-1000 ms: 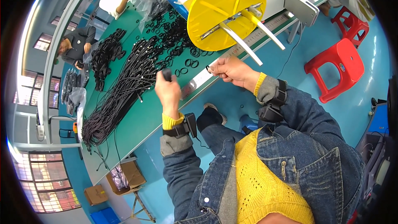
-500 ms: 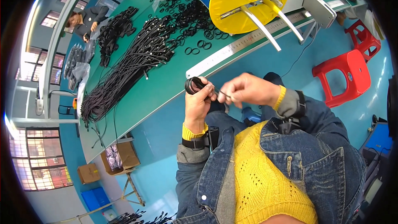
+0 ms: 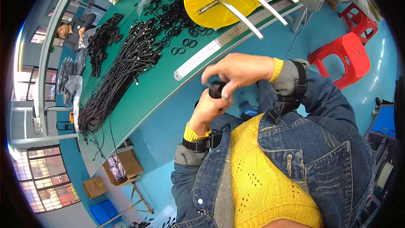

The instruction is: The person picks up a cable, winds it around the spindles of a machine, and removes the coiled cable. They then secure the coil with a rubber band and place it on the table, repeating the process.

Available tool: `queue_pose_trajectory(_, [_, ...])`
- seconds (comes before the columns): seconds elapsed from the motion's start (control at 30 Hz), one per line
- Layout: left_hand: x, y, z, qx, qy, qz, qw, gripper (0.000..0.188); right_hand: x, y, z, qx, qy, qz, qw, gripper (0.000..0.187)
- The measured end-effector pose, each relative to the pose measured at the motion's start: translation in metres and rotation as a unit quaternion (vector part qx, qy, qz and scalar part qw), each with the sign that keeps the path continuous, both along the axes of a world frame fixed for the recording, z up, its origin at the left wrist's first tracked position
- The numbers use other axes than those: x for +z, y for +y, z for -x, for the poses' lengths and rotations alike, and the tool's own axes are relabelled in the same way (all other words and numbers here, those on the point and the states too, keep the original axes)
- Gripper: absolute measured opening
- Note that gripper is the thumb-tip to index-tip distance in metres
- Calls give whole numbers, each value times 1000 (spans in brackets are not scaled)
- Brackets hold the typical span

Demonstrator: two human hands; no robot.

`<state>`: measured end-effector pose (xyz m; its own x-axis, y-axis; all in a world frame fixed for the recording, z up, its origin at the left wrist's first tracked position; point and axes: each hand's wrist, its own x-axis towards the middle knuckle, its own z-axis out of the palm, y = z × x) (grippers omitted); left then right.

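A small coil of black cable (image 3: 216,89) is held in front of the table edge. My left hand (image 3: 206,110) is closed round its lower part, thumb and fingers pressed together. My right hand (image 3: 244,71) arches over the coil from the right, its fingers bent round the top and its thumb against the near side; part of the coil is hidden between the hands. On the green table, beyond my left hand, lies a long bundle of black cables (image 3: 122,65). Black rings (image 3: 178,51) are scattered at the bundle's far end.
A steel ruler (image 3: 219,42) runs along the edge of the green table (image 3: 139,101). Above it, a yellow disc (image 3: 206,0) with metal rods juts out. Red stools (image 3: 346,59) stand at right, cardboard boxes (image 3: 128,164) below the table. A person (image 3: 76,29) sits across the table.
My right hand has moved from pinching the cable's end beside the coil to bending over its top. The coil and my left hand have shifted right in the picture.
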<state>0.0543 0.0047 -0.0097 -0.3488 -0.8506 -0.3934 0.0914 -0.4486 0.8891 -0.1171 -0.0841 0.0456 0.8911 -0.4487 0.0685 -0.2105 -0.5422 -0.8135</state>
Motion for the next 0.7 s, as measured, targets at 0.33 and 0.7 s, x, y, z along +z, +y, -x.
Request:
queue_pose_trajectory(0.33, [5,9,0,161,-12,70,984,40,-50,16,-12,-43,-97,-82,991,28])
queue_pose_trajectory(0.7, [-8,10,0,103,23,63,992,35,-27,16,-20,-190,-72,-38,978,37])
